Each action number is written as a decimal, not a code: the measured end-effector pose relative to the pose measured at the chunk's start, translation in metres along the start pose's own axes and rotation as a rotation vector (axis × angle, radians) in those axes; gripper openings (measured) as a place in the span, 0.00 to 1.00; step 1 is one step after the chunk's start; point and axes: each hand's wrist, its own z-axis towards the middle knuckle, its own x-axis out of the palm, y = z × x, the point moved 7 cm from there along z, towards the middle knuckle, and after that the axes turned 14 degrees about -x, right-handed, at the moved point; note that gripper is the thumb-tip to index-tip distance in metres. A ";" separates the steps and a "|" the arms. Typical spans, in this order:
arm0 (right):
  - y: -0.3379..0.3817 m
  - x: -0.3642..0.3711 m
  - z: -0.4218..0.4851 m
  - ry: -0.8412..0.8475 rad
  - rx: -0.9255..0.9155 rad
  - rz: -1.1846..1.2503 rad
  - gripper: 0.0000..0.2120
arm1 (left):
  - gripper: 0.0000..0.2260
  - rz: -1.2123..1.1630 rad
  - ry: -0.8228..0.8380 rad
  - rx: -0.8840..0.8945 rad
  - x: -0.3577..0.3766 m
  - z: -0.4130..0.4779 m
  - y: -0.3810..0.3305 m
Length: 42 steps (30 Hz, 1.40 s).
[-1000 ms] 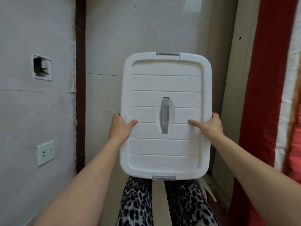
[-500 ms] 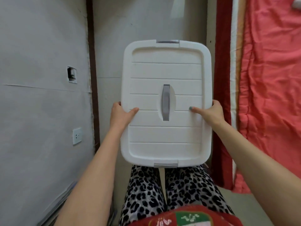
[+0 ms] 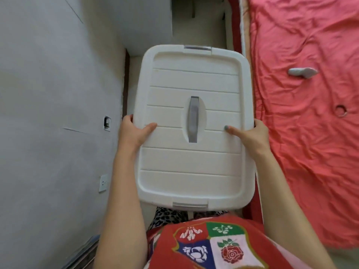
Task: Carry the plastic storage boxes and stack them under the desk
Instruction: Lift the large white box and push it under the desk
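White storage box between both hands

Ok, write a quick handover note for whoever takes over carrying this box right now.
Left hand: gripping the left edge of the white storage box, thumb on the lid.
Right hand: gripping the right edge, thumb on the lid.
Box: held level in front of the body, lid on, grey handle on top, between the wall and the red bedspread.
Done: box picked up.
Left: carry it to the desk, not in view, and stack it underneath.
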 end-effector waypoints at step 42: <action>0.222 0.117 0.117 0.155 -0.143 0.160 0.42 | 0.27 -0.165 -0.248 0.196 -0.162 0.102 -0.149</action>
